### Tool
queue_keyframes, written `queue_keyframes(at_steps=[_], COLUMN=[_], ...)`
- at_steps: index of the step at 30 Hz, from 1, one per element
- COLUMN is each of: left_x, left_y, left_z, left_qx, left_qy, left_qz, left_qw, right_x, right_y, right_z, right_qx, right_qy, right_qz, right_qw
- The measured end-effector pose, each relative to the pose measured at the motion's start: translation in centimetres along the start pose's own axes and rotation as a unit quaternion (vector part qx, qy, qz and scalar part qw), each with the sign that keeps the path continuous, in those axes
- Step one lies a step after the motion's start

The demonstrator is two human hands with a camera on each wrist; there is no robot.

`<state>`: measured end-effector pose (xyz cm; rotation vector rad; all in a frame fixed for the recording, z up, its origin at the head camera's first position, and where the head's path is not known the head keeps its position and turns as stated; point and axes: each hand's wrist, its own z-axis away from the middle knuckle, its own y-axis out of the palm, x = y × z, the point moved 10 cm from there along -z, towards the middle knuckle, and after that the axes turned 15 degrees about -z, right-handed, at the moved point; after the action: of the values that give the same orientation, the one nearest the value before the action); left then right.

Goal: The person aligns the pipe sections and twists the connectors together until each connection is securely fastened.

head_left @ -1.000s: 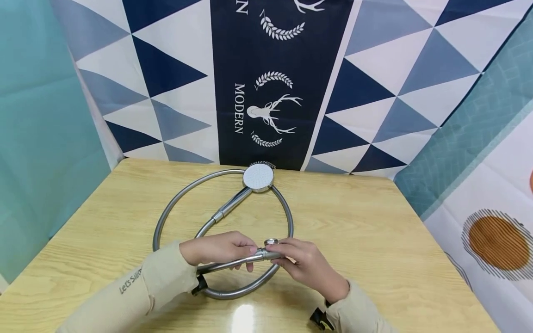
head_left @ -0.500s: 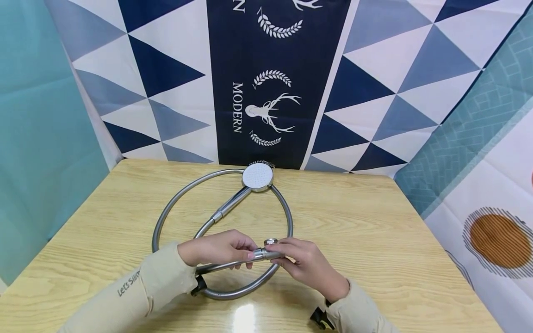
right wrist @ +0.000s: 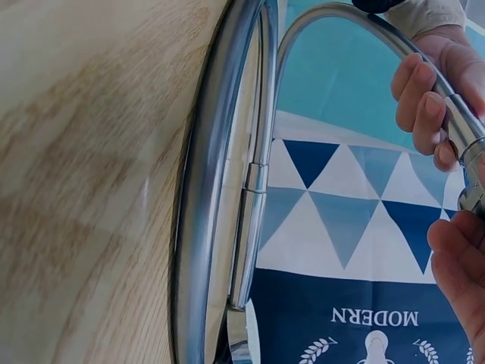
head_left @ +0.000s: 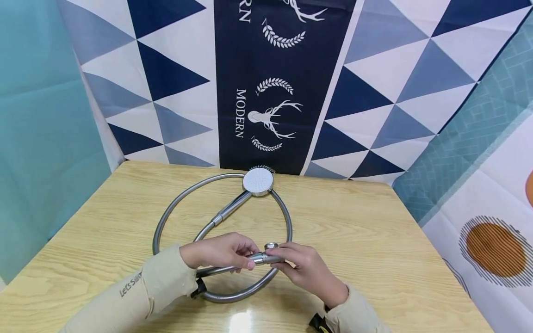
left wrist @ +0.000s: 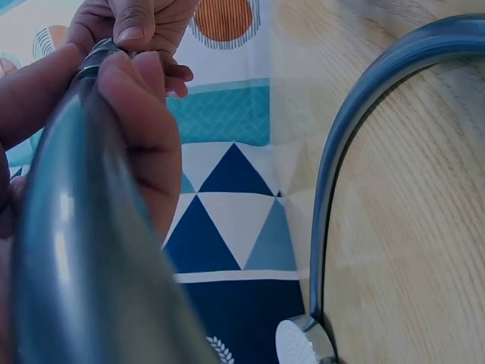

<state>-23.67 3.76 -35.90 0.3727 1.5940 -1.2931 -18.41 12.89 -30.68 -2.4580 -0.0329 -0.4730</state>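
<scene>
My left hand [head_left: 225, 249] grips the metal sleeve [head_left: 257, 259] at the end of a grey shower hose [head_left: 166, 212], thumb on the near side. Facing it, my right hand [head_left: 306, 266] pinches a small chrome fitting [head_left: 271, 246] with a round ribbed end pointing up. Sleeve and fitting meet end to end between the hands, above the table. In the right wrist view the sleeve [right wrist: 461, 125] lines up with the fitting [right wrist: 474, 196], partly covered by fingers. The hose [left wrist: 83, 250] fills the near left of the left wrist view.
A chrome hand shower [head_left: 258, 181] lies face up near the table's back edge, joined to the hose. The hose loops widely over the wooden table [head_left: 354, 240]. Patterned cloth [head_left: 266, 83] hangs behind and at both sides.
My left thumb has rolled down over the sleeve toward me, and the left fingers have shifted round it. The right hand keeps its hold on the fitting. The head view tilts slightly.
</scene>
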Motion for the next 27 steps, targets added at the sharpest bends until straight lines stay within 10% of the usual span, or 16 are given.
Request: queue_keyframes(at_steps=[27], left_x=[-1.2], left_y=[0.3], left_z=[-1.1], left_qx=[-0.006], left_qy=[-0.007], left_qz=[-0.010], left_qw=[0.9999], right_x=[0.7], right_y=[-1.2], right_z=[0.4], right_qx=[-0.006], right_qy=[-0.002], right_qz=[0.010], right_qw=[1.000])
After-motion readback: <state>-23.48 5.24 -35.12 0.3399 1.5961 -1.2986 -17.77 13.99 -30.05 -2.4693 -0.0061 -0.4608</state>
